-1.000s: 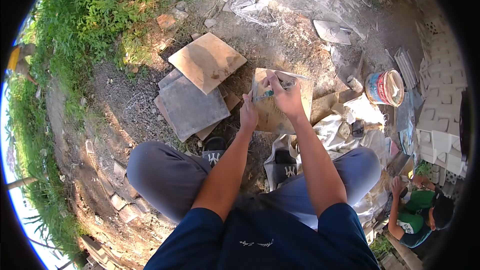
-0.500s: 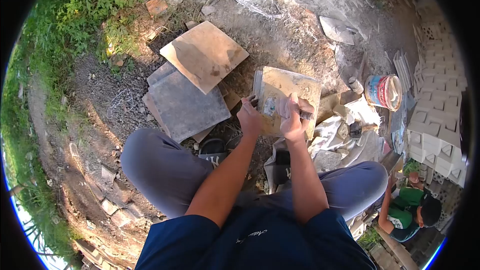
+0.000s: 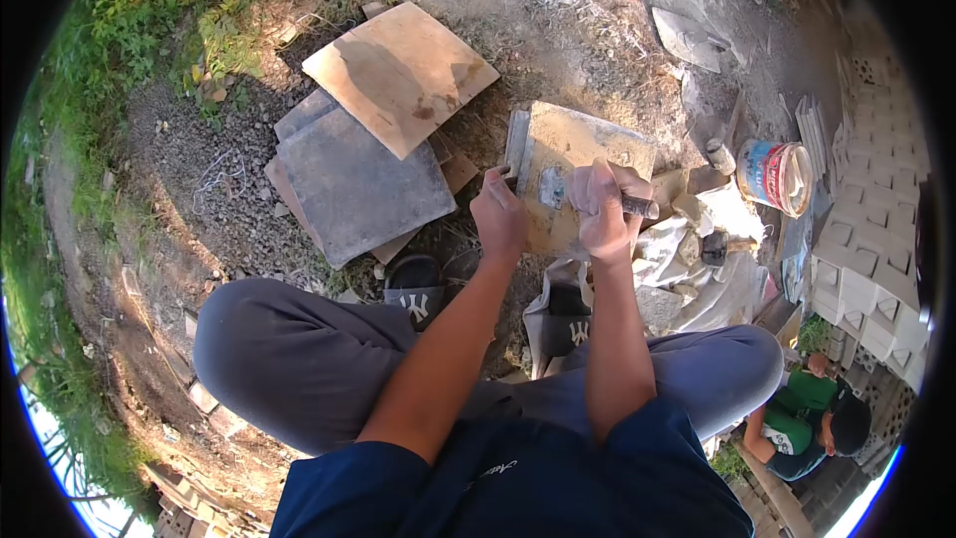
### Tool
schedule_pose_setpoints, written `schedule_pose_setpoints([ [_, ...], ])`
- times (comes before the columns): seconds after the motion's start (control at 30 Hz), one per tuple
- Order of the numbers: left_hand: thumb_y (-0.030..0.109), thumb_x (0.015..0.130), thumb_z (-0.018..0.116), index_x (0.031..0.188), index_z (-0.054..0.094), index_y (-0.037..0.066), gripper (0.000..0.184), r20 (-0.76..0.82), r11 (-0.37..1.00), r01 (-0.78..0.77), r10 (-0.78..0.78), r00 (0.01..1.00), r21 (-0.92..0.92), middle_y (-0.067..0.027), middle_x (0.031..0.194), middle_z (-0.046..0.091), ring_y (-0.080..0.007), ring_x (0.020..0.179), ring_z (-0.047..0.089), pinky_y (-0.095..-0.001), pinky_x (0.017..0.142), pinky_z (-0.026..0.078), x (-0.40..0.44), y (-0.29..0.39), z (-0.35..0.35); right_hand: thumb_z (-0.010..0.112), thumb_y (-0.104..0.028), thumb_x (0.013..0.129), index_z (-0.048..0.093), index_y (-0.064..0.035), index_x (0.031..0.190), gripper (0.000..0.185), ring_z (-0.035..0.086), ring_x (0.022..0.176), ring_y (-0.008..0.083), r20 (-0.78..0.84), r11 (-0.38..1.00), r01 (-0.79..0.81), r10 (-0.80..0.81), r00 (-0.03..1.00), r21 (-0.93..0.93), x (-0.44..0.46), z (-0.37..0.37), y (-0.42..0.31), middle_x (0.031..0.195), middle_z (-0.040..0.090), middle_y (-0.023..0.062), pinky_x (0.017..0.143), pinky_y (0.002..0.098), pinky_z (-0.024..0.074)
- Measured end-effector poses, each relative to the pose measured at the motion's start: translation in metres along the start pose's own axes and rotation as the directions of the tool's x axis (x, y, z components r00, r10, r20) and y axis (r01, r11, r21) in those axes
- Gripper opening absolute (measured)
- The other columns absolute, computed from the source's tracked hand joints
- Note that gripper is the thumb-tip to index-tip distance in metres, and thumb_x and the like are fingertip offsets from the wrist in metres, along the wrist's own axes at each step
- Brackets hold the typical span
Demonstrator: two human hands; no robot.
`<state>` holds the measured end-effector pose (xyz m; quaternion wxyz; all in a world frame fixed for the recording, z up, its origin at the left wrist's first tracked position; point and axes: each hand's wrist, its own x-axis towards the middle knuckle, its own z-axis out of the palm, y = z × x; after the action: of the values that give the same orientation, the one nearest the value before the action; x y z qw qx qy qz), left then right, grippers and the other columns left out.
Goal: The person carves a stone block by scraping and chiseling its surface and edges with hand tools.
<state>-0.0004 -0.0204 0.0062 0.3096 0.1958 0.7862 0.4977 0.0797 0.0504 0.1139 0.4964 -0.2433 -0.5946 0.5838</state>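
My right hand [image 3: 603,207] is wrapped round a short dark cylindrical handle [image 3: 640,207], whose end sticks out on the right. What the handle belongs to is hidden by my fingers. My left hand [image 3: 500,209] is closed at the left edge of the tile stack; what it holds, if anything, I cannot make out. Both hands are over or beside a stack of square tiles [image 3: 588,130], dusty and yellowish on top, with a small pale blue-white patch [image 3: 551,186] between the hands.
A large tan tile [image 3: 398,70] overlaps a dark grey tile [image 3: 363,179] at left. A paint bucket [image 3: 772,177] and a crumpled white sack [image 3: 732,224] lie right. Pale blocks [image 3: 866,249] are stacked far right, near a crouching person [image 3: 807,408]. My sandals [image 3: 413,284] are below the tiles.
The view has shifted slightly, so the tile stack sits higher in it. My right hand has turned the handle, and its end now points right. Both hands stay closed.
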Motion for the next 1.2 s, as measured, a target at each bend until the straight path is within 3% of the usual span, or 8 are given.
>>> schedule_pose_setpoints([
  [0.23,0.037,0.106,0.028,0.104,0.062,-0.003,0.053,-0.033,0.996,-0.092,0.093,0.995,0.004,-0.0288,0.078,0.063,-0.0496,0.079,0.062,-0.0508,0.073,0.047,0.004,-0.003,0.008,0.042,-0.037,0.104,0.039,-0.0115,0.068,0.045,0.026,0.047,0.0109,-0.130,0.990,-0.029,0.047,0.990,0.137,-0.001,-0.023,-0.012,0.056,0.032,-0.0035,0.049,0.0303,0.0228],
  [0.5,0.038,0.106,0.028,0.097,0.061,-0.006,0.056,0.008,0.991,-0.077,0.077,0.997,0.111,-0.0327,0.079,0.062,-0.0542,0.081,0.058,-0.0548,0.071,0.045,0.004,0.004,0.008,0.047,-0.034,0.103,0.040,-0.0108,0.066,0.044,0.024,0.047,0.0105,-0.339,0.951,-0.023,0.132,0.932,0.308,-0.004,-0.058,-0.034,0.054,0.030,-0.0012,0.047,0.0305,0.0226],
  [0.63,0.039,0.107,0.029,0.093,0.061,-0.008,0.058,0.031,0.984,-0.043,0.038,0.999,0.171,-0.0342,0.081,0.061,-0.0541,0.082,0.058,-0.0551,0.069,0.044,0.003,0.005,0.007,0.045,-0.039,0.102,0.033,-0.0135,0.065,0.047,0.031,0.052,0.0149,-0.557,0.863,0.158,0.161,0.815,0.480,-0.018,-0.083,-0.022,0.055,0.026,-0.0007,0.061,0.0300,0.0320],
  [0.73,0.041,0.107,0.029,0.089,0.059,-0.009,0.061,0.018,0.981,-0.098,0.097,0.995,0.169,-0.0330,0.077,0.060,-0.0536,0.077,0.057,-0.0540,0.067,0.043,0.004,-0.001,0.008,0.037,-0.047,0.105,0.034,-0.0140,0.069,0.049,0.041,0.062,0.0198,-0.654,0.600,0.296,0.559,0.509,0.743,-0.035,-0.101,-0.004,0.063,0.035,0.0018,0.079,0.0422,0.0414],
  [0.83,0.042,0.107,0.029,0.085,0.057,-0.009,0.062,0.025,0.984,-0.080,0.077,0.997,0.159,-0.0304,0.072,0.059,-0.0521,0.072,0.055,-0.0527,0.066,0.042,0.000,0.007,0.006,0.037,-0.049,0.105,0.036,-0.0127,0.071,0.050,0.044,0.064,0.0209,-0.626,0.543,0.311,0.669,0.401,0.780,-0.045,-0.118,0.013,0.062,0.035,0.0022,0.090,0.0478,0.0440],
  [0.9,0.043,0.107,0.029,0.084,0.056,-0.009,0.063,0.025,0.984,-0.079,0.076,0.997,0.161,-0.0292,0.070,0.058,-0.0513,0.071,0.054,-0.0527,0.066,0.041,-0.001,0.010,0.007,0.044,-0.042,0.105,0.041,-0.0088,0.077,0.044,0.053,0.074,0.0244,-0.579,0.531,0.278,0.564,0.588,0.800,-0.061,-0.136,0.028,0.069,0.043,0.0056,0.098,0.0519,0.0448],
  [1.0,0.045,0.107,0.029,0.082,0.055,-0.008,0.064,0.033,0.981,-0.106,0.102,0.994,0.160,-0.0282,0.069,0.056,-0.0505,0.070,0.053,-0.0532,0.067,0.040,-0.002,0.009,0.006,0.061,-0.026,0.099,0.050,0.0045,0.119,0.038,0.055,0.106,0.0328,-0.695,0.739,-0.015,0.641,0.327,0.674,-0.063,-0.145,0.020,0.110,0.052,0.0176,0.096,0.0506,0.0496],
  [1.2,0.048,0.106,0.031,0.082,0.056,-0.006,0.064,0.030,0.960,-0.192,0.190,0.981,0.205,-0.0274,0.072,0.058,-0.0479,0.072,0.056,-0.0548,0.069,0.039,-0.008,0.011,0.010,0.066,-0.024,0.097,0.055,-0.0006,0.120,0.034,0.058,0.103,0.0275,-0.585,0.713,-0.485,0.697,0.414,0.506,-0.098,-0.186,0.005,0.106,0.053,0.0093,0.090,0.0447,0.0510],
])
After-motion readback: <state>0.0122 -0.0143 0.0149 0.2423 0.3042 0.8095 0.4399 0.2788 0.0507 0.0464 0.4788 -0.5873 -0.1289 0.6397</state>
